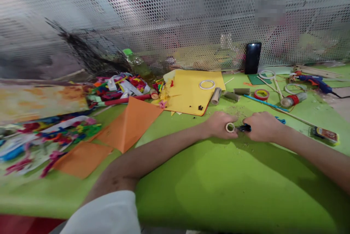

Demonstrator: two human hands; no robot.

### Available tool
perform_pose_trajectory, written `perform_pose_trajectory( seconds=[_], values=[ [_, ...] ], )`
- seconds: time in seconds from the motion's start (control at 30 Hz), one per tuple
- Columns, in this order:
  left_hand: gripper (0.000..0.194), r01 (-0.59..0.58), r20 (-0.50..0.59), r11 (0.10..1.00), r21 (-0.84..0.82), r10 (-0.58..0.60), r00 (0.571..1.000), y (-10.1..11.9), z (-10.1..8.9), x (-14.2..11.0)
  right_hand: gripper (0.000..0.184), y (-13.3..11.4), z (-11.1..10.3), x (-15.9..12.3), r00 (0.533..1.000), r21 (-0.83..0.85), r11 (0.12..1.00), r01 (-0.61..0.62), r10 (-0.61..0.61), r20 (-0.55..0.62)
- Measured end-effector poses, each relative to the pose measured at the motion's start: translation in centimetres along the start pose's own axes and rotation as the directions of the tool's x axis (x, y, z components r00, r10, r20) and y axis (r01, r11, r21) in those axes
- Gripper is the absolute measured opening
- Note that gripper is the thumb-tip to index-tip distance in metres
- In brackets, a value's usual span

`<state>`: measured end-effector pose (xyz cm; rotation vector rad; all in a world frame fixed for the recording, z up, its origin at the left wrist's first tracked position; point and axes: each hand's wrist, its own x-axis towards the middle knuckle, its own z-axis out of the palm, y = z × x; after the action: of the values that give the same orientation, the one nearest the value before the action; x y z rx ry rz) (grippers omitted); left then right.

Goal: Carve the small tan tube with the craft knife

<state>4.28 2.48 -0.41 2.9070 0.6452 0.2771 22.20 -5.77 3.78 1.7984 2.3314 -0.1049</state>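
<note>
My left hand (pixel 222 124) is closed around a short hollow bamboo tube (pixel 230 127), its pale ring-shaped end facing me. Just to the right, my right hand (pixel 262 126) grips a dark-handled tool (pixel 245 127) whose tip points left at the tube. Fingers hide most of that tool, so its exact kind does not show. Small shavings (pixel 240 111) are scattered on the green table around both hands. Beyond them lie more bamboo pieces: one (pixel 216 95) by the yellow sheets, another (pixel 232 96) beside it, and a third (pixel 241 91) behind.
Yellow sheets (pixel 191 88) bear a white tape roll (pixel 207 84). Orange paper (pixel 128 124) and colourful craft scraps (pixel 62 135) spread leftward. At right are a red tape roll (pixel 261 95), a blue glue gun (pixel 314 80) and a brush (pixel 325 134). A phone (pixel 253 58) leans on the perforated panel.
</note>
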Motion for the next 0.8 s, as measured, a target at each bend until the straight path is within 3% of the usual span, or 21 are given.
perform_pose_trajectory(
  seconds=[0.17, 0.33, 0.63, 0.8],
  values=[
    [0.032, -0.012, -0.153, 0.972, -0.233, -0.025, 0.988, -0.3, -0.2, -0.3, 0.032, 0.5, 0.0, 0.1, 0.987, -0.004, 0.991, -0.134, 0.134, -0.085],
    [0.045, -0.017, -0.195, 0.914, -0.405, -0.068, 0.978, -0.9, -0.1, -0.3, 0.032, 0.6, 0.3, 0.0, 0.973, 0.024, 0.983, -0.183, 0.185, -0.135],
    [0.079, -0.030, -0.177, 0.910, -0.413, -0.048, 0.983, -1.9, 0.9, -0.3, 0.028, 0.1, 0.3, -0.5, 0.966, 0.055, 0.982, -0.183, 0.190, -0.175],
    [0.084, -0.074, -0.190, 0.910, -0.408, -0.006, 0.982, -2.1, 1.0, -0.4, 0.026, -0.2, 0.4, -0.8, 0.959, 0.077, 0.980, -0.185, 0.198, -0.204]
  ],
)
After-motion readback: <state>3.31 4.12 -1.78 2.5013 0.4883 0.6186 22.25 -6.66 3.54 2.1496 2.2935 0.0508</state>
